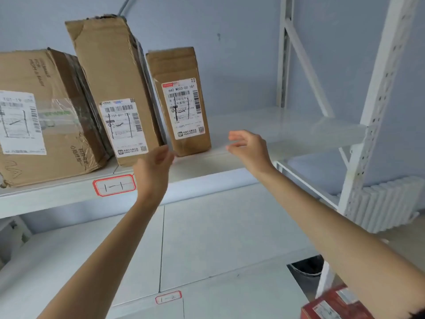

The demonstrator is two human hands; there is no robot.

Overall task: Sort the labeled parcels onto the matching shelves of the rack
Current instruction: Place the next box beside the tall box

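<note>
Reaching up toward the upper shelf (230, 162), I hold my left hand (154, 169) and right hand (248, 146) with fingers loose, grasping nothing. Between them, at twelve o'clock, the small parcel (181, 100) stands upright. At ten o'clock stand the tall parcel (115, 88) and the wide parcel (41, 116). A shelf tag (114, 185) sits below.

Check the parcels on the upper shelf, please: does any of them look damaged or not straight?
Yes. The tall middle parcel has a torn, ragged top edge and leans left against the wide parcel. The wide parcel is creased, with wrinkled tape. The small right parcel looks intact and tilts only slightly.
</note>
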